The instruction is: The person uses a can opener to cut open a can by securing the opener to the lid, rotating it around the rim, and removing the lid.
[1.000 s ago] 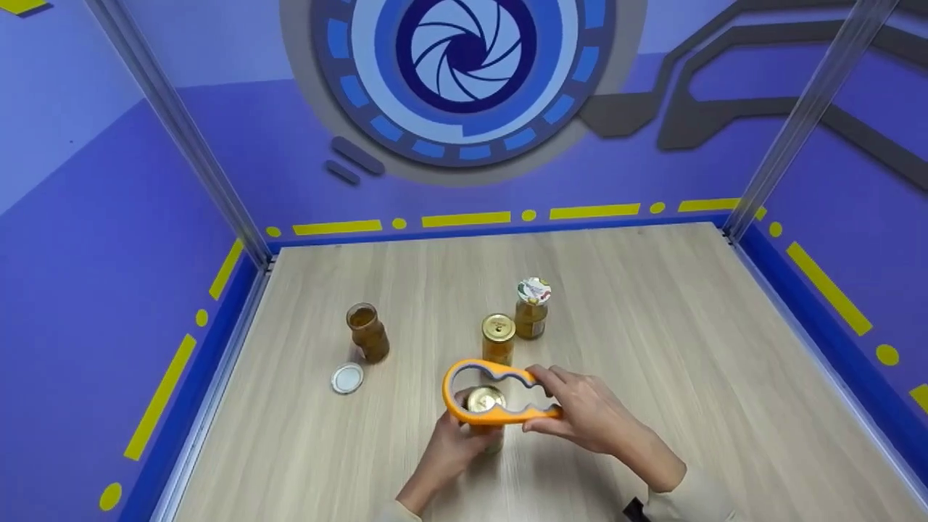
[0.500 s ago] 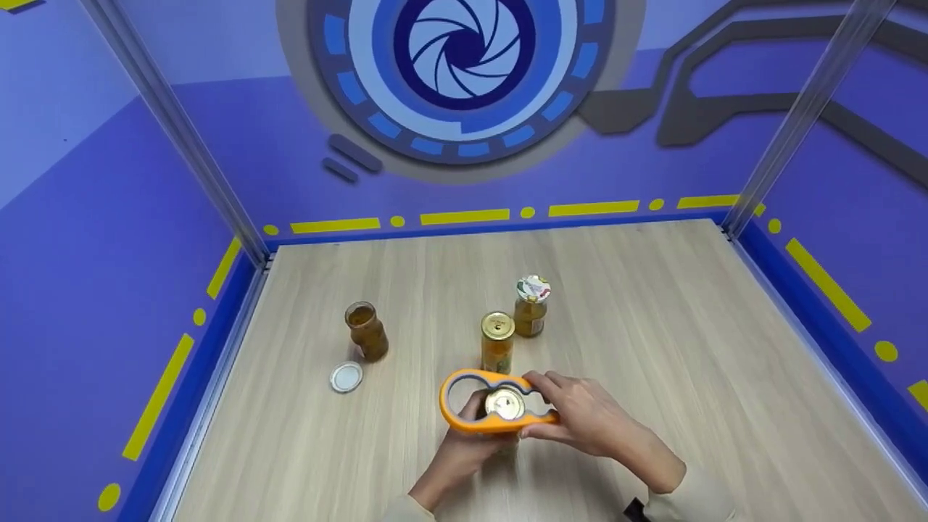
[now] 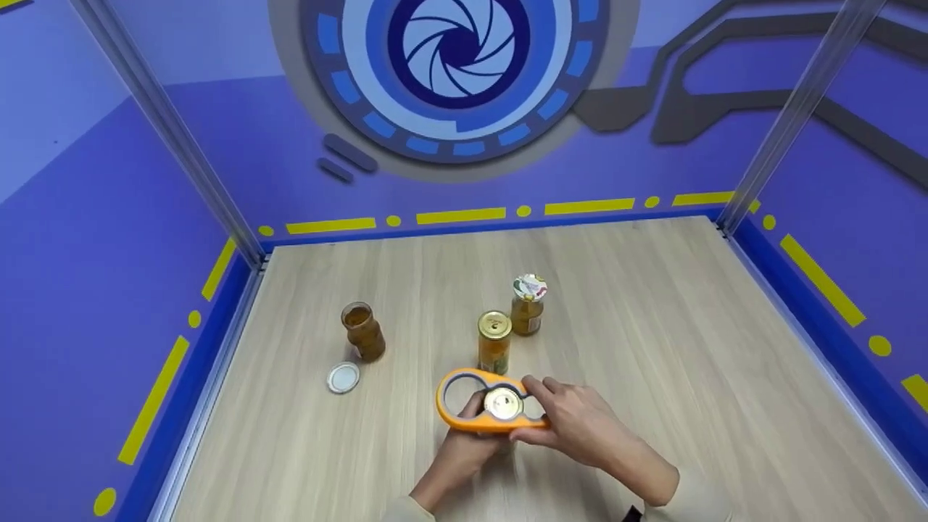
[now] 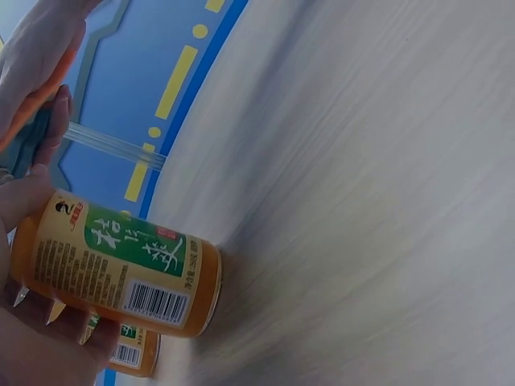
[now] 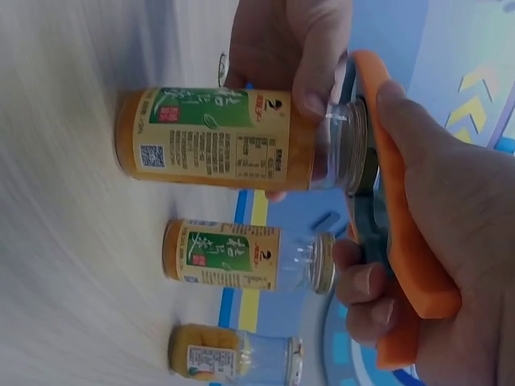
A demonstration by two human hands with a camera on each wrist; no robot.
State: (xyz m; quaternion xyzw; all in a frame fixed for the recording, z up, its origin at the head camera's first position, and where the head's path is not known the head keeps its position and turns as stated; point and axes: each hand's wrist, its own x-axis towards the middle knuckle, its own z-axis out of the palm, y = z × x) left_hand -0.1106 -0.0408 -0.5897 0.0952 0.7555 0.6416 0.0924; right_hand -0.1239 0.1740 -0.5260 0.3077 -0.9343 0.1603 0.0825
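Note:
My left hand (image 3: 462, 449) grips an upright glass jar (image 5: 217, 141) of orange contents with a green-and-cream label. In the head view its gold lid (image 3: 503, 403) sits in the middle notches of an orange jar opener (image 3: 482, 425) lined in grey. My right hand (image 3: 583, 420) holds the opener's two handles, with the thumb along one side and fingers curled on the other, as the right wrist view shows. In the head view the jar's body is mostly hidden under the opener and left hand.
Just behind stands a similar gold-lidded jar (image 3: 494, 348), beside a jar with a patterned lid (image 3: 528, 312). To the left, an uncapped brown jar (image 3: 365, 333) stands near a loose white lid (image 3: 343, 378). Panels wall the wooden table (image 3: 652, 326) at the back and sides.
The gold lid has shifted from the opener's large loop to its middle notches, as the left hand moved the jar rightward. The opener has come slightly nearer the person and now surrounds the lid.

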